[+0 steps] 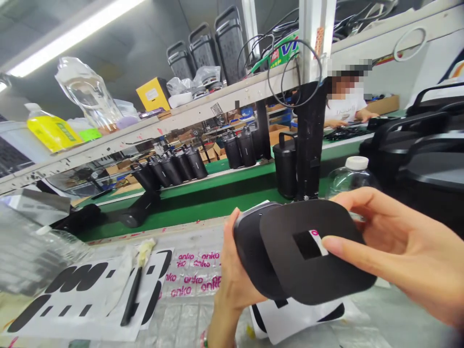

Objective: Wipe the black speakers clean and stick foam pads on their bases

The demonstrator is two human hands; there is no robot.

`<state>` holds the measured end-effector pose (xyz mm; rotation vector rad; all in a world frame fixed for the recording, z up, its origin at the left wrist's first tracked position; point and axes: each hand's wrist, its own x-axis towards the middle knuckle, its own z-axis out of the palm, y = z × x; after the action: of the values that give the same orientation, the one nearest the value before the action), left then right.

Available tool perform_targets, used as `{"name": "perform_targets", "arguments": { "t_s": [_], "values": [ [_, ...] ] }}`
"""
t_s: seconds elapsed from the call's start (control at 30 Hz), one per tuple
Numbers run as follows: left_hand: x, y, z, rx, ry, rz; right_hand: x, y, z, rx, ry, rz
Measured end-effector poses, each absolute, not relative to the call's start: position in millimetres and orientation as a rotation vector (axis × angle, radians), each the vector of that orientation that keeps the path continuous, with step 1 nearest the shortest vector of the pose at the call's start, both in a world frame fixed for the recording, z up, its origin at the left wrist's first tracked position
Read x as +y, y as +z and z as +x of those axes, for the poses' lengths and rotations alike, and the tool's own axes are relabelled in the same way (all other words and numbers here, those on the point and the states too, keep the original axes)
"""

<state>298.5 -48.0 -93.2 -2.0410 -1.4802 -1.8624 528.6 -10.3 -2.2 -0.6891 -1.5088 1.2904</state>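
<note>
My left hand [229,278] is closed around a black, round-cornered part [250,249], its fingers along the left side and underneath. Between thumb and fingers, my right hand [402,251] pinches a flat black rounded pad [290,275]. The pad overlaps the part's right side and hides much of it; whether the two touch, I cannot tell. A darker square [304,245] shows in the pad's middle, beside a small white strip with a pink mark under my right thumb. Below lies a white sheet [290,324] with black shapes.
On the left, a black-handled brush [134,295] rests on white sheets [105,324] of black stickers. Black handled speaker-like units [170,169] line the green conveyor [217,193] beyond. A clear bottle [337,179] stands behind my right hand. Another person [344,104] sits further back.
</note>
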Motion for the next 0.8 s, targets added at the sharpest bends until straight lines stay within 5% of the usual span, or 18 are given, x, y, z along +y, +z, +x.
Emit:
{"name": "perform_targets", "arguments": {
  "t_s": [0.8],
  "values": [
    [-50, -76, 298, -1.213, -1.624, -2.13, -10, -10, 508, -1.674, 1.098, -0.579]
  ]
}}
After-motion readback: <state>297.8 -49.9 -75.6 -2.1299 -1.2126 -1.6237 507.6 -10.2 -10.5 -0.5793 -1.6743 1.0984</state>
